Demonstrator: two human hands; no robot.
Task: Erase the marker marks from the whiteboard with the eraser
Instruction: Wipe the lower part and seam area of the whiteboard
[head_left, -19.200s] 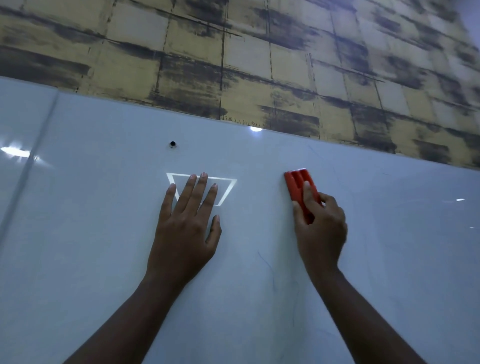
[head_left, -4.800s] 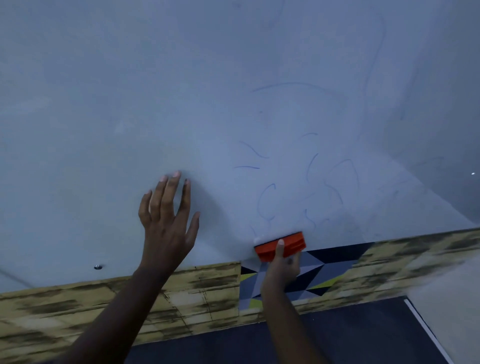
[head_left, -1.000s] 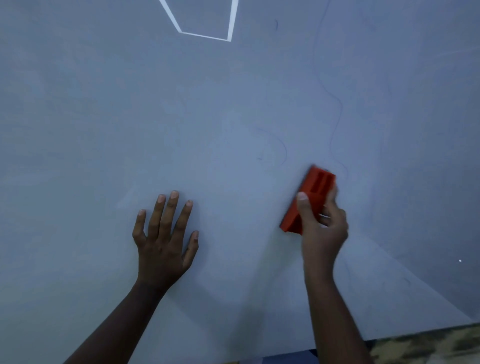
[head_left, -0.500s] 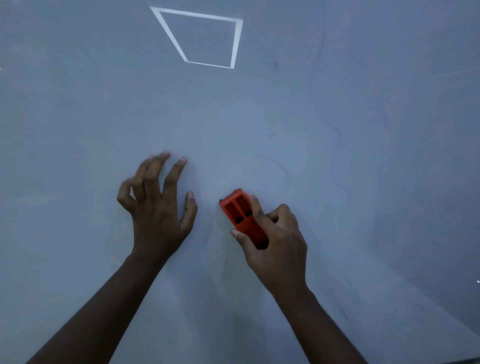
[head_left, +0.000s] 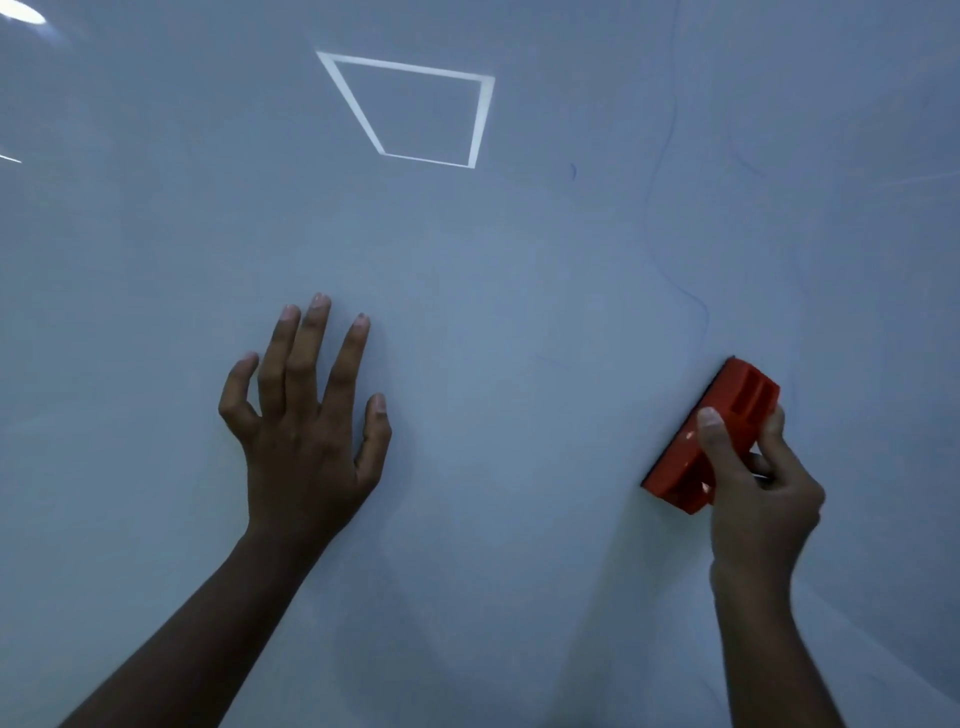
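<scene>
While right hand (head_left: 753, 493) gripped eraser (head_left: 711, 434) on whiteboard (head_left: 156, 260), left hand (head_left: 306, 415) stayed flat, fingers loose; faint blue line (head_left: 698, 306) at 12 o'clock remained.

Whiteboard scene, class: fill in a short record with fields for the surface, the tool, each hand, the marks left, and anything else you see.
surface: whiteboard, pale and glossy, fills the view
tool: red eraser, tilted, pad against the board
right hand: grips the eraser, thumb on its near side
left hand: fingers spread, holds nothing, at the board
marks left: thin wavy blue line above the eraser; small blue tick
other: bright four-sided reflection near the top
</scene>
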